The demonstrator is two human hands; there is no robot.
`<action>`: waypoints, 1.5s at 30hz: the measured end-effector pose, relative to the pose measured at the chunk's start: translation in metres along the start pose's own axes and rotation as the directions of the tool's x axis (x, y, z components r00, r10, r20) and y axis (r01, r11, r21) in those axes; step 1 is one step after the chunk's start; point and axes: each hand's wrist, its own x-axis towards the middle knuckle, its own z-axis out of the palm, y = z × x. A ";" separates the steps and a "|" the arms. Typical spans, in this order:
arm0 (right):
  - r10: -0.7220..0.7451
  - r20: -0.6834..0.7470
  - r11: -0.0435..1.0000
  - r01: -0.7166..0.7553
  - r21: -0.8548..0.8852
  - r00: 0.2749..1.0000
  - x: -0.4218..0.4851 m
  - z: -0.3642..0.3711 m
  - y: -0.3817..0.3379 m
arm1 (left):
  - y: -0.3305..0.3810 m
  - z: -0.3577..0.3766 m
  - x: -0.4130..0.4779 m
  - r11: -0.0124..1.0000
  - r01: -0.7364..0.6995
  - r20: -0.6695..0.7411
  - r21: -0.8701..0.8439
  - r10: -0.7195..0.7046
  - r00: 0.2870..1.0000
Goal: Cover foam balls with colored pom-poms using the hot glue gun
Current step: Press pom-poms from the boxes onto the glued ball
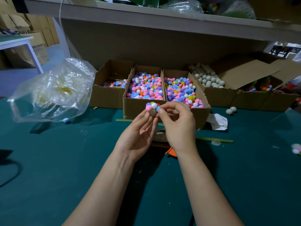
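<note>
left hand (138, 134) grips half-covered foam ball (152, 112) at fingertips | right hand (177, 123) pinches blue pom-pom (158, 108) against ball's right side | bare foam faces left palm | pom-pom box (135, 108) just beyond both hands

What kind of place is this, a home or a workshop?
Probably a small craft workshop: open cardboard boxes hold colored pom-poms and plain foam balls on a green work table, and cartons are stacked behind on the left.
</note>
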 end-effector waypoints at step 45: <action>0.141 0.078 0.990 -0.139 -0.027 0.987 0.003 -0.013 -0.001 | 0.000 -0.003 0.001 0.984 -0.003 0.068 0.176 -0.009 0.998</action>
